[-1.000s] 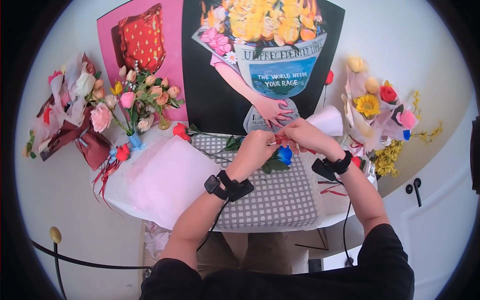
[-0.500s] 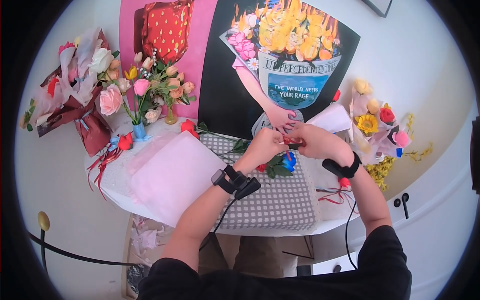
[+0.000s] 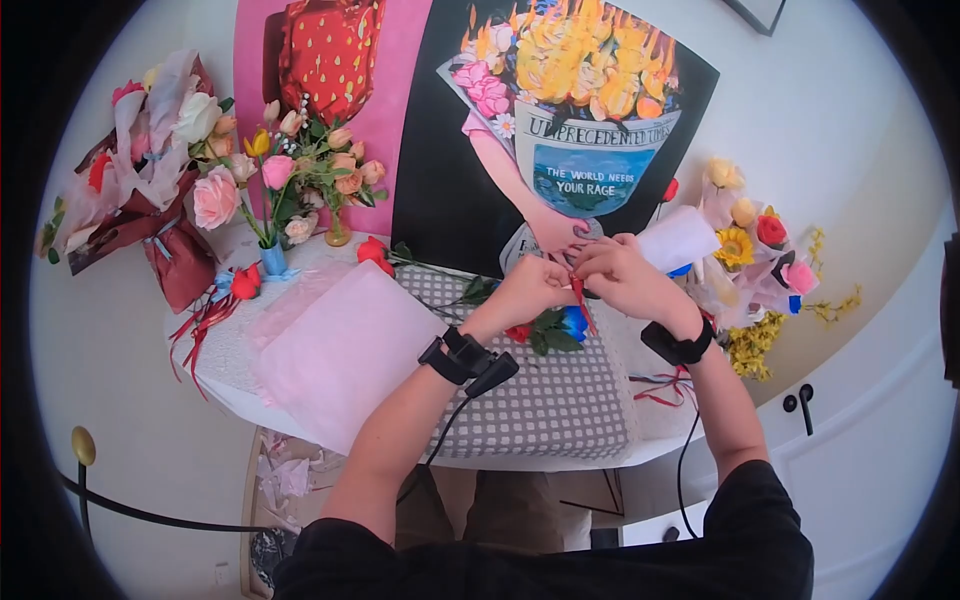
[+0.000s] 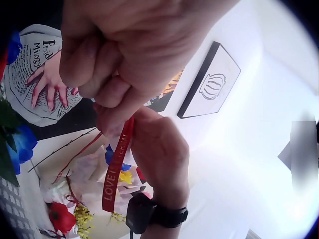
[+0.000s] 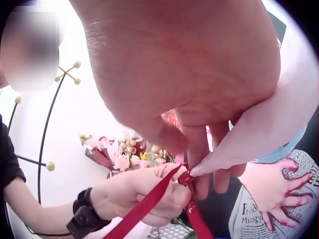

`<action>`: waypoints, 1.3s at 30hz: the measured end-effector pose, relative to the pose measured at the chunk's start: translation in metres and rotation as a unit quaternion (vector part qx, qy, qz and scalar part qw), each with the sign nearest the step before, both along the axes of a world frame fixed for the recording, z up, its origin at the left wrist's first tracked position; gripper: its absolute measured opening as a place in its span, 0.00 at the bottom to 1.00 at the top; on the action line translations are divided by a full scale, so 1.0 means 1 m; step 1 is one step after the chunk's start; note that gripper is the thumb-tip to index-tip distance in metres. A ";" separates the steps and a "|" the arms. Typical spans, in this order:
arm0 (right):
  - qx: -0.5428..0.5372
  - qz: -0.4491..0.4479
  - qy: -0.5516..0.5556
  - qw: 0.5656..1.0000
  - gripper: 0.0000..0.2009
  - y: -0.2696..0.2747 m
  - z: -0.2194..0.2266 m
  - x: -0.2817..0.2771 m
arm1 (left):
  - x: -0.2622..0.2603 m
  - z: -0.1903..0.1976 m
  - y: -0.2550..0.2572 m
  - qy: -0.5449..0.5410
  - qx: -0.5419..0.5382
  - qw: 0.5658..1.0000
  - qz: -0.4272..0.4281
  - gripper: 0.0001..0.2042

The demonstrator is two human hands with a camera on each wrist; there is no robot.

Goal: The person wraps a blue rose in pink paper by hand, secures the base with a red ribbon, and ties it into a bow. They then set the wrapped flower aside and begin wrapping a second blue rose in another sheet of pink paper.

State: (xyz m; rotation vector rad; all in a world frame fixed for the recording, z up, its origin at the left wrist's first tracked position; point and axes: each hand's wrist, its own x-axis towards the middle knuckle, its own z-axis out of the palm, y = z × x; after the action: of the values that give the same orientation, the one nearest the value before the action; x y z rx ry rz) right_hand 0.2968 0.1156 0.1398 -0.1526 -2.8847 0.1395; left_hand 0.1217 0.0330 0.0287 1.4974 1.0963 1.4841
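A red printed ribbon [image 4: 117, 167] hangs from between the two hands, pale lettering showing on it in the left wrist view. My left hand [image 3: 532, 292] pinches the ribbon with curled fingers. Close against it, my right hand [image 3: 630, 285] holds the ribbon at a bunched spot [image 5: 185, 177], seen in the right wrist view. White wrapping [image 5: 269, 124] runs beside the right fingers there. Below the hands, a blue flower [image 3: 575, 323] and a red flower [image 3: 518, 333] lie on gray checkered paper [image 3: 540, 400].
Pink wrapping sheets [image 3: 345, 350] lie at the left of the table. Another red rose [image 3: 375, 254] rests behind them. Bouquets stand left [image 3: 180, 240] and right [image 3: 735, 250]; a small blue vase [image 3: 272, 260] holds flowers. Posters lean at the back.
The head view has shifted since the first frame. Both hands stay together, while the ribbon now dangles lower between them and the right hand has turned slightly.
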 end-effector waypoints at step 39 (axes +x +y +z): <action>0.065 -0.017 -0.033 0.997 0.08 -0.028 0.020 -0.005 | -0.004 0.006 -0.006 -0.054 0.004 0.998 -0.023 0.09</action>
State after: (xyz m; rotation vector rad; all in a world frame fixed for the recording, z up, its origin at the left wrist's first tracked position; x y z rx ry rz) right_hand 0.2918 0.0880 0.1601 -0.1840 -2.9429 -0.0607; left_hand 0.1174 0.0269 0.0344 1.4204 0.9862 1.5200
